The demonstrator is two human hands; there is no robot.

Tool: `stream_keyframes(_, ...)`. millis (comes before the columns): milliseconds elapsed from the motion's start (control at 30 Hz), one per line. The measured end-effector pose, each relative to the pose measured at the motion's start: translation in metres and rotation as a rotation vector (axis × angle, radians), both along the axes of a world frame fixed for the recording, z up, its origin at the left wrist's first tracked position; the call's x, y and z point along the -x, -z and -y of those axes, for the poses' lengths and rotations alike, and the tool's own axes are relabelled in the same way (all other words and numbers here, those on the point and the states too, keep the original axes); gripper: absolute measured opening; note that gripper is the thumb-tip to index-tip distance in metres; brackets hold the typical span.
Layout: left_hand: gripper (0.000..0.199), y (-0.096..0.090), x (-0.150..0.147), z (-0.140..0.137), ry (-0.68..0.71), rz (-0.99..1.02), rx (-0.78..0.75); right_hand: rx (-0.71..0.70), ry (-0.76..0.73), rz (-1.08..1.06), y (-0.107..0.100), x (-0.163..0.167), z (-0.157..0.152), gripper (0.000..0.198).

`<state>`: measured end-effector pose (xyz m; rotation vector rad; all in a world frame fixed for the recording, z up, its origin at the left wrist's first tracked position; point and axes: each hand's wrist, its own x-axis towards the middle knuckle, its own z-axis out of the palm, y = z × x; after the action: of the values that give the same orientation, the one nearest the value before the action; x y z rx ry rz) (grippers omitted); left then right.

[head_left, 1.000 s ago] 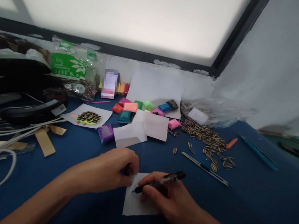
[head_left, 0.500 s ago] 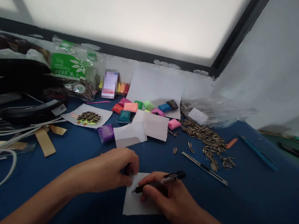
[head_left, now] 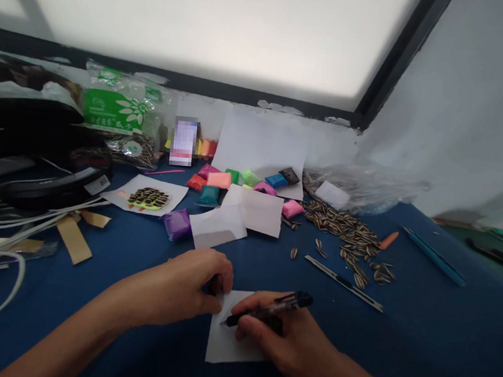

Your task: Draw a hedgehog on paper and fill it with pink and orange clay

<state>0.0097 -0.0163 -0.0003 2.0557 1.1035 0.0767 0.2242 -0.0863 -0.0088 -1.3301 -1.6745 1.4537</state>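
Note:
A small white sheet of paper (head_left: 223, 347) lies flat on the blue table in front of me. My right hand (head_left: 285, 336) grips a black pen (head_left: 273, 308), its tip at the left part of the sheet. No mark from the pen can be made out. At the sheet's upper left corner, my left hand (head_left: 187, 282) has its fingers curled, with thumb and fingertips on the paper. The palm of my right hand covers the sheet's right side.
Beyond my hands lie white cards (head_left: 258, 211), colourful clay packets (head_left: 209, 195) and a card with a seed-covered figure (head_left: 148, 198). Sunflower seeds (head_left: 340, 224), a utility knife (head_left: 344, 283) and blue tweezers (head_left: 435, 256) are on the right. White cables (head_left: 22, 275) run along the left.
The pen has tilted slightly and its back end sits a little lower. My left hand stays in the same place on the paper.

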Motion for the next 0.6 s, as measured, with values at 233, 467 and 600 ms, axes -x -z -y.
stream_keyframes(233, 0.016, 0.0023, -0.0007, -0.0006, 0.006, 0.004, -0.013, -0.006, 0.005, -0.005, 0.0001, -0.0006, -0.0002, 0.018)
stream_keyframes(467, 0.014, 0.0009, 0.0002, -0.0003, -0.002, -0.007, -0.007, 0.010, -0.019, -0.004, 0.0019, -0.0016, -0.0025, 0.019)
stream_keyframes(600, 0.015, 0.0018, -0.0002, -0.0009, 0.009, -0.003, -0.015, 0.001, -0.017, -0.006, 0.0024, -0.0017, -0.0023, 0.021)
